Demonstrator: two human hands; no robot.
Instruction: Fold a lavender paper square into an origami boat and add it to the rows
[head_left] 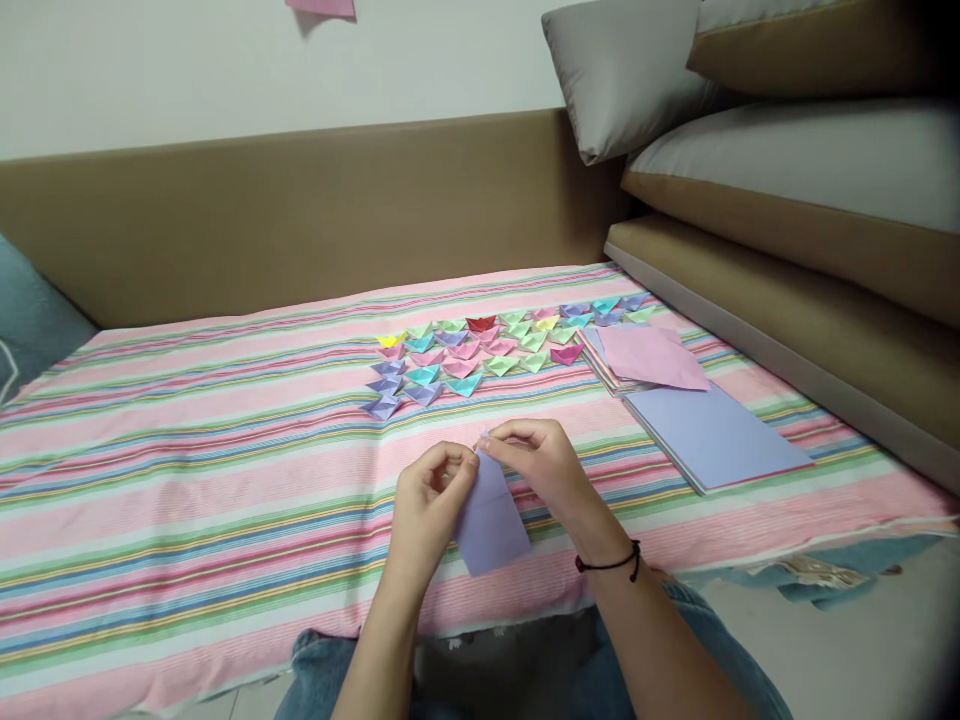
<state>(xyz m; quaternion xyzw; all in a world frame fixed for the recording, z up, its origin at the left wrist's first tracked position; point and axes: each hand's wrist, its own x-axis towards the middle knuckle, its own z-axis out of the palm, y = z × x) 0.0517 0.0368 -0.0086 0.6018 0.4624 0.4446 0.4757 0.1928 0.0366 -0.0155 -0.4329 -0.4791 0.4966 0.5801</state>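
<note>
Both hands pinch the lilac paper at lower centre of frame: left hand on its left edge, right hand at the top tip. Looks mid-fold. A crease needs aligned edges. Folded pieces and sheet stack sit beyond.

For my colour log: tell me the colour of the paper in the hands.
Plain lavender paper, pinched between left hand and right hand; head view shows it.
</note>
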